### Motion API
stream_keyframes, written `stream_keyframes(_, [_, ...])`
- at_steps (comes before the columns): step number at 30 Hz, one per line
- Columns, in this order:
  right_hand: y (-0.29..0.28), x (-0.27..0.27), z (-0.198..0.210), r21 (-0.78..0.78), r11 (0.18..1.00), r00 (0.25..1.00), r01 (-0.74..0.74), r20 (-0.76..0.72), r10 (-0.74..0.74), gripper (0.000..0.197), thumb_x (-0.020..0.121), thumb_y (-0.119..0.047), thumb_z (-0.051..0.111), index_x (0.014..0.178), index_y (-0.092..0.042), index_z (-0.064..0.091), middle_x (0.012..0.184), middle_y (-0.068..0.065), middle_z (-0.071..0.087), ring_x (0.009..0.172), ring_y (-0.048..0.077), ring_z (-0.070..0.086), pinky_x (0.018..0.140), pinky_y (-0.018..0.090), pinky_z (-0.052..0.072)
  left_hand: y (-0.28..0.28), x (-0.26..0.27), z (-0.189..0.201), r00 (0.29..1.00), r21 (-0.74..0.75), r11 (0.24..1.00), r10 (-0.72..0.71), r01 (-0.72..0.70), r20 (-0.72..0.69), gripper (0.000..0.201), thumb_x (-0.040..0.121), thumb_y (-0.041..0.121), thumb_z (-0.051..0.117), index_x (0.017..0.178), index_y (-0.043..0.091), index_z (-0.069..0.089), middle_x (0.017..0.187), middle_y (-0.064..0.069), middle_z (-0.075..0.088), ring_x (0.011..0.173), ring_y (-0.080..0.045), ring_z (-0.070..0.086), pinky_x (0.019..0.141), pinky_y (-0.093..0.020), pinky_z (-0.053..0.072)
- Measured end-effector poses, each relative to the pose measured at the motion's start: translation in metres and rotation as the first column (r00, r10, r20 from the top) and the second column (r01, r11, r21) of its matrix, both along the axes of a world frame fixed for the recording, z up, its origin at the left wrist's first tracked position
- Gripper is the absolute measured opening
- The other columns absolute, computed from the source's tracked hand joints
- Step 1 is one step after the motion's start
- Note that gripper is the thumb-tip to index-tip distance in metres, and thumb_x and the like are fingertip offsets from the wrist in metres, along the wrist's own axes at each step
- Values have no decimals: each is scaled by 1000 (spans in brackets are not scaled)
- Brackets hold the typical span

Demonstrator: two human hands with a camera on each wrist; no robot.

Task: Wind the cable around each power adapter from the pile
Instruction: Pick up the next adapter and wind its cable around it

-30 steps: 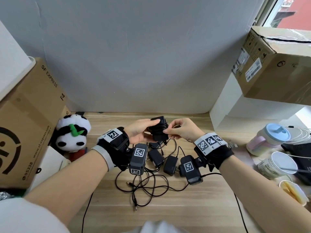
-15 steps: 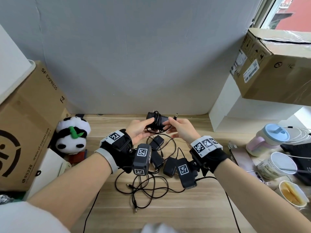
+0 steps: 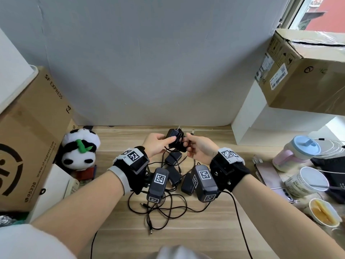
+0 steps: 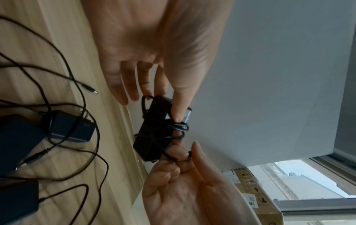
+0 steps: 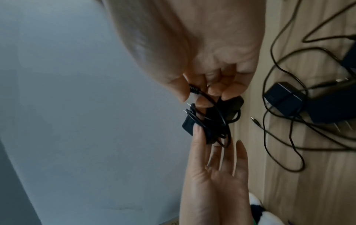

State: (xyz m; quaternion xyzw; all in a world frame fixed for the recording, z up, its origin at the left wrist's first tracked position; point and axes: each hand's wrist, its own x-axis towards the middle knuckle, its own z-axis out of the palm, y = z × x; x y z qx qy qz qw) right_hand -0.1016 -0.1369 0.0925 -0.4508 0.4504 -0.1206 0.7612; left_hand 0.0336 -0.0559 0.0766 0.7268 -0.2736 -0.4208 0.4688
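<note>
A black power adapter [image 3: 174, 139] is held up near the wall, with its cable wound round it in several turns. My left hand [image 3: 167, 142] grips its body, thumb on top and fingers beneath [image 4: 173, 97]. My right hand [image 3: 189, 141] pinches the free cable end; its barrel plug [image 3: 193, 131] sticks up above the fingers. The right wrist view shows the pinch on the cable's end [image 5: 194, 91] beside the adapter [image 5: 210, 123]. Under the hands, three more black adapters [image 3: 173, 157] lie on the wooden table [image 3: 205, 236] with their loose cables [image 3: 162, 208] tangled.
At the left stand a panda plush [image 3: 80, 152] and a big cardboard box [image 3: 28, 146]. A second box [image 3: 302, 71] sits on a white shelf at the right. Below it are a blue-lidded cup [image 3: 296, 152], a phone [image 3: 268, 174], a paper bowl [image 3: 308, 182] and a food cup [image 3: 323, 212].
Both hands have carried the adapter farther from me, toward the wall. The adapter has turned, and the cable's plug end now shows above my right hand.
</note>
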Motion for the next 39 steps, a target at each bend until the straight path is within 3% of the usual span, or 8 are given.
stream_keyframes(4, [2,3,-6,79,995,998,63,17,-65,33,100,-30,41,77,-11,55,66,-1,41,57,9,35,56,19,35,1,3,9,964,-4,997,-69,72,257,25,83,29,70,96,7,71,81,2,65,74,-8,54,71,-20,42])
stream_keyframes(6, [3,5,-7,76,993,996,87,10,-88,30,99,-31,42,79,-12,54,66,-1,42,56,9,36,55,20,35,0,4,10,953,1,997,-69,72,296,24,82,27,71,96,7,71,77,5,62,70,-6,53,65,-18,40])
stream_keyframes(9, [3,7,-8,64,991,992,114,47,-117,28,98,-32,44,81,-13,56,66,-3,43,57,8,36,56,20,35,-2,5,8,941,45,998,-60,47,334,27,79,24,74,101,8,69,83,2,62,77,-10,53,70,-22,38])
stream_keyframes(13, [2,7,-4,33,998,997,55,52,-57,24,98,-30,46,83,-14,57,67,-3,44,57,8,37,57,20,36,-3,5,4,912,51,998,-63,46,405,25,68,21,80,85,6,71,70,-2,60,65,-13,50,56,-23,36])
stream_keyframes(19, [-3,8,-2,-118,993,999,4,-49,-9,28,98,-29,45,78,-11,52,65,0,43,56,10,36,55,22,36,-5,1,7,911,50,996,-82,68,405,31,67,23,81,89,4,71,84,-7,71,76,-17,61,71,-28,46])
stream_keyframes(28, [0,6,1,-306,949,995,-80,-83,57,36,97,-36,45,98,-7,66,74,-3,48,61,8,40,58,21,40,-7,1,6,964,54,998,-30,16,264,33,71,22,79,96,8,64,95,-8,69,90,-24,64,85,-37,50])
stream_keyframes(32, [-1,3,5,-298,943,988,-151,-80,133,38,97,-37,44,86,-12,71,87,3,53,62,9,39,62,21,40,-6,0,6,971,45,999,-38,29,237,41,72,25,80,103,5,63,99,-8,69,92,-22,64,89,-37,50])
stream_keyframes(39, [-6,-5,2,-527,848,998,-58,-5,65,43,102,-29,32,113,0,62,63,0,46,55,10,42,57,25,46,1,7,8,981,20,999,53,-50,-187,10,88,11,63,97,7,61,95,-8,64,80,-15,61,68,-20,49])
